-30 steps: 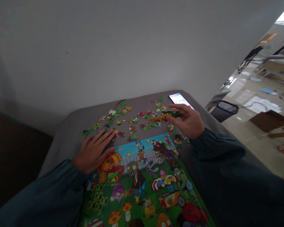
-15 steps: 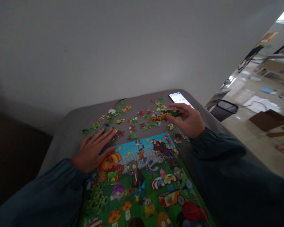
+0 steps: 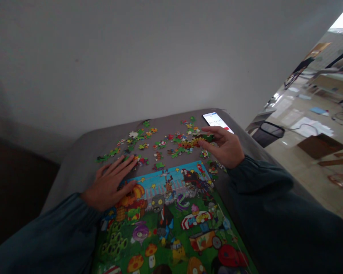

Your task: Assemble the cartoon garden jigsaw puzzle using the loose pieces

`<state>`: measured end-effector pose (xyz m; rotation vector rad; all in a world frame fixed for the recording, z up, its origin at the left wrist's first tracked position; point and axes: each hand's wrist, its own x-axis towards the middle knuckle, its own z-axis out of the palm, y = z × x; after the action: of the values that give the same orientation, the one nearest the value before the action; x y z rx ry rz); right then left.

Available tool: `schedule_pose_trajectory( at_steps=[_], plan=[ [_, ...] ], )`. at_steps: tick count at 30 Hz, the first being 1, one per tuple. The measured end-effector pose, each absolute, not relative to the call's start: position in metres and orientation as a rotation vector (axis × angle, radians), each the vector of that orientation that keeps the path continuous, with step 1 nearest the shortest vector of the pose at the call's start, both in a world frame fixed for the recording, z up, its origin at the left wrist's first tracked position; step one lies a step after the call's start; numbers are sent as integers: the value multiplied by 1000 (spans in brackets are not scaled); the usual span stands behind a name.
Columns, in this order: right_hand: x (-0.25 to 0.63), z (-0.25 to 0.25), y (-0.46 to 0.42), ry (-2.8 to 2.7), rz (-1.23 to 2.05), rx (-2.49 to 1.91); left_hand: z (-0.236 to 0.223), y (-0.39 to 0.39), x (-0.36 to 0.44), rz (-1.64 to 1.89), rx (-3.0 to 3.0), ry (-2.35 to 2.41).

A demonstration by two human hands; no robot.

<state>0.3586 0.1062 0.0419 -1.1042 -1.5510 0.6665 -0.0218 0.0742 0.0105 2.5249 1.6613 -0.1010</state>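
A picture sheet of colourful cartoon figures [image 3: 171, 228] lies in front of me. My left hand [image 3: 110, 184] rests flat with fingers stretched over its upper left corner, the fingertips among loose puzzle pieces [image 3: 141, 160]. Beyond the sheet's top edge, my right hand [image 3: 224, 146] grips a small strip of joined puzzle pieces [image 3: 192, 143] between thumb and fingers. The strip shows yellow-brown and green parts; the fingers hide some of it. More jigsaw pieces [image 3: 160, 144] lie scattered between the two hands.
A phone [image 3: 217, 121] with a lit timer screen lies behind my right hand. The grey-covered table [image 3: 77, 160] meets a pale wall [image 3: 160, 57] at the back. Off to the right, a cardboard box [image 3: 321, 145] and a dark-framed object [image 3: 271, 130] stand on the floor.
The view has shifted slightly, moving everything a little to the left. Both hands keep nearly the same pose over the same things.
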Motion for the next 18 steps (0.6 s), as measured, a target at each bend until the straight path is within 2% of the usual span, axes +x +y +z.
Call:
schedule_pose_trajectory(
  at_steps=[18],
  plan=[
    [357, 45, 105, -1526, 610, -1098, 7, 75, -29, -90, 2520, 1597]
  ],
)
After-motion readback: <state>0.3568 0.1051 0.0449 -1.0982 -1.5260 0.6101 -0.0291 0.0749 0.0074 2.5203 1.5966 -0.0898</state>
